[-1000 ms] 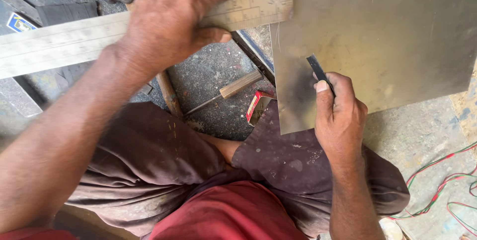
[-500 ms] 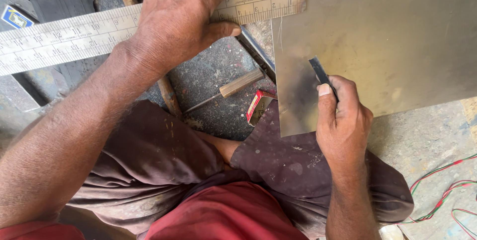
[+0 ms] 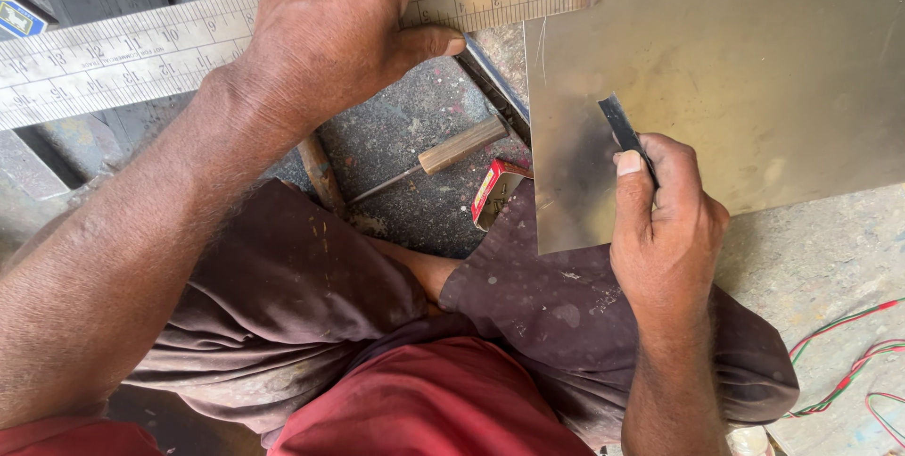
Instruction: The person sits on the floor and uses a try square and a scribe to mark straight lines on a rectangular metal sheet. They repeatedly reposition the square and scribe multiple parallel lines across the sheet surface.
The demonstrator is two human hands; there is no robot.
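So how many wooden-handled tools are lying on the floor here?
2. One light wooden-handled tool lies beside the grey metal sheet; one darker wooden handle shows below the left hand, its head hidden. More may be hidden.

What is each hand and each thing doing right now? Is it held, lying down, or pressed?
left hand: spread flat, pressing on the ruler.
steel ruler: lying flat, its end over the sheet's corner.
right hand: closed around the dark blade.
dark blade: held, tip on the sheet.
metal sheet: lying flat, a few scratch lines near its left edge.
wooden-handled tool: lying loose on the floor.
small red box: lying by the sheet's edge.
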